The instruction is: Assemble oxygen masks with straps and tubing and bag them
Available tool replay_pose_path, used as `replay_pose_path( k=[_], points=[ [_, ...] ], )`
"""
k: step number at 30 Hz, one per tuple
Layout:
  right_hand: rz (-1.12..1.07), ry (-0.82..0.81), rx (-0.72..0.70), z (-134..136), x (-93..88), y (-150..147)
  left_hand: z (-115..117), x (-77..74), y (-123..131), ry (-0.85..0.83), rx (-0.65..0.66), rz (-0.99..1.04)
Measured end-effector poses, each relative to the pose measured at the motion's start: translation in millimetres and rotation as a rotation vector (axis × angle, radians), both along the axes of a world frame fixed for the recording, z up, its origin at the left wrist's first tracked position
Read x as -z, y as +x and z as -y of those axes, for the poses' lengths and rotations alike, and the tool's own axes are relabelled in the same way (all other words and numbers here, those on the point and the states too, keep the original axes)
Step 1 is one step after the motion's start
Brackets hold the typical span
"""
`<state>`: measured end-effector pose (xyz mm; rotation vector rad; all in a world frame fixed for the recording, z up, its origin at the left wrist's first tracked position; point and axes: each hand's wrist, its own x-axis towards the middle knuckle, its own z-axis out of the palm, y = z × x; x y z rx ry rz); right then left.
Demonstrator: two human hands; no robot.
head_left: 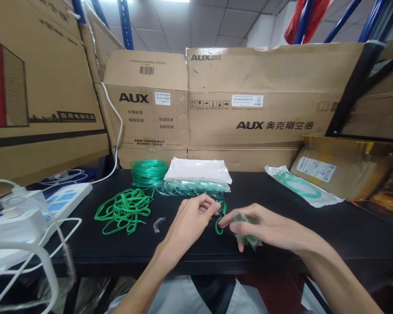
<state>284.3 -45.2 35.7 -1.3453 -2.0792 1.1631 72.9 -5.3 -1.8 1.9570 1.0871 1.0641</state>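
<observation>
My left hand (196, 216) is above the black table, its fingertips pinched on a narrow green elastic strap (218, 227) that hangs down in a loop. Facing it, my right hand (265, 226) curls round a soft translucent green plastic mask (249, 241), mostly covered by the fingers. The right index fingertip lies close to the strap; I cannot tell whether it touches. To the left lies a tangled heap of green elastic straps (127, 211), with several thin metallic strips (157, 224) beside it. Behind my hands, clear green cup-shaped plastic pieces (190, 188) sit in a row.
A coil of green tubing (149, 172) and a white packet (198, 169) stand at the back. A packed tube pouch (303, 186) and a carton (340, 168) are at right. White power strips (62, 203) with cables line the left. Cardboard panels (242, 104) wall the back.
</observation>
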Motion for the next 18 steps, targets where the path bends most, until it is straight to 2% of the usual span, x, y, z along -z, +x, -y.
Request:
replay_pose_path(
  k=[4, 9, 13, 15, 18],
  points=[
    [0.077, 0.05, 0.008, 2.1, 5.2, -8.6, -0.7, -0.1, -1.6, -0.025, -0.012, 0.007],
    [0.065, 0.037, 0.034, 4.6, 10.9, -18.9, -3.5, -2.9, -5.1, -0.047, -0.004, 0.031],
    [-0.004, 0.0, -0.026, -0.2, 6.8, -10.6, -6.8, -2.8, -8.8, -0.072, 0.016, 0.02],
    [-0.091, 0.007, -0.046, -2.5, 1.1, 1.5, -9.6, -1.2, -11.6, -0.028, -0.084, -0.024],
    [-0.287, 0.034, -0.009, -4.1, -7.0, 23.6, -10.6, -1.8, -16.0, 0.149, -0.328, -0.128]
  ],
)
